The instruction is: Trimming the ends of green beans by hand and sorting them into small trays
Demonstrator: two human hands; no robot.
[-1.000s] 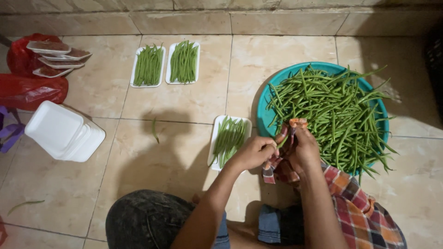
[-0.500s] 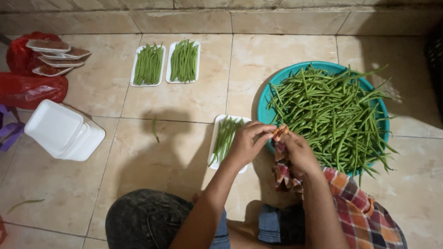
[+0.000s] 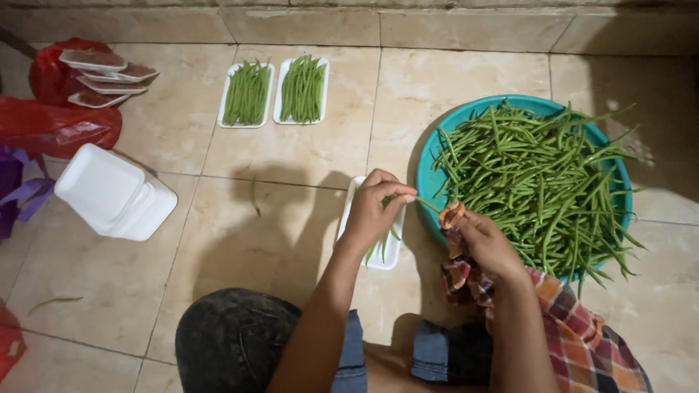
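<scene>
Two white trays (image 3: 275, 92) already lie filled with green beans, a third tray (image 3: 351, 211) is part-filled under the left hand (image 3: 375, 211), which pinches a bean, while the right hand (image 3: 484, 244) (grip unclear) nears the heaped teal basin (image 3: 437, 178).

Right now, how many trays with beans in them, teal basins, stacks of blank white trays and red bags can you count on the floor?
White trays holding green beans: 3, two side by side at the top and one under the left hand
Teal basin of green beans: 1
Stack of empty white trays: 1
Red plastic bags: 2
Total: 7
</scene>
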